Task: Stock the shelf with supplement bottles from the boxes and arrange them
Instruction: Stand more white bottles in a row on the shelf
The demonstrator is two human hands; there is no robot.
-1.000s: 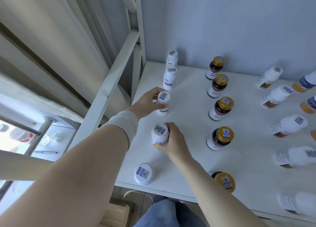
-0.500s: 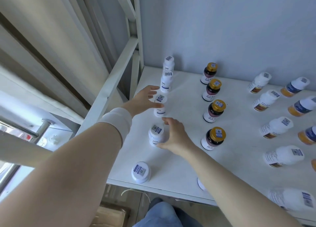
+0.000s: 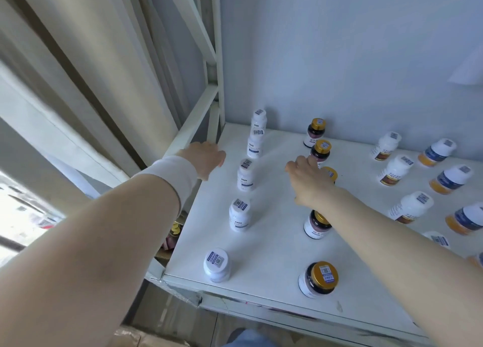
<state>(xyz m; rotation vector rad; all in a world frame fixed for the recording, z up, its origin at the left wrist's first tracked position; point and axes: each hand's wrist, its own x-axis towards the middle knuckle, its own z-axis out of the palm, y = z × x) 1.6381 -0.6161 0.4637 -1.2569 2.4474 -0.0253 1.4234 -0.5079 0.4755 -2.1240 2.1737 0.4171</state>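
A white shelf (image 3: 271, 250) holds supplement bottles in columns. Several white bottles with blue labels (image 3: 245, 176) stand in a line at the left. To their right runs a column of dark bottles with gold caps (image 3: 317, 278). My left hand (image 3: 206, 158) hovers at the shelf's left edge beside the white column, fingers loosely bent, holding nothing. My right hand (image 3: 308, 182) is over the gold-cap column and covers most of the third gold-cap bottle (image 3: 332, 174). Its fingers are loosely bent, and I see no grip on any bottle.
White bottles with brown labels (image 3: 396, 170) and blue-and-orange bottles (image 3: 450, 179) fill the right of the shelf. The shelf's metal post (image 3: 218, 59) and a diagonal brace rise at the left, with a curtain (image 3: 86, 67) beyond. A cardboard box (image 3: 125, 337) lies below.
Both hands have let go of the white bottles they held. The left has drawn back to the shelf's left edge. The right has moved right, over the gold-cap column.
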